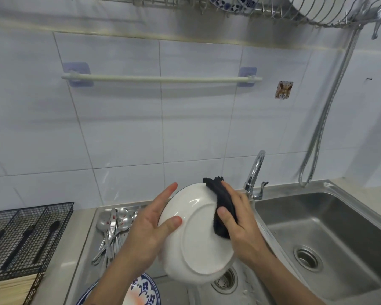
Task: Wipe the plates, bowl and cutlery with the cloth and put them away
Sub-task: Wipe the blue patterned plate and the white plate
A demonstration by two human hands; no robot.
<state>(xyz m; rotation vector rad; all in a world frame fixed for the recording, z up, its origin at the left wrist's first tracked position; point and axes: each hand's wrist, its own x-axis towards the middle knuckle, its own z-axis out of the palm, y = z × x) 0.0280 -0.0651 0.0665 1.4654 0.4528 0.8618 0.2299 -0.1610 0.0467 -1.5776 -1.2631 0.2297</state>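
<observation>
Head view: at lower centre of the frame, a person holds a white plate tilted above the sink, its underside toward the camera. The left hand steadies the plate's left edge, fingers straight and spread, thumb pressed on the underside. The right hand clamps a dark cloth against the plate's right rim, thumb and fingers curled round it. Spoons lie at centre left; a blue-patterned plate sits at the bottom edge.
</observation>
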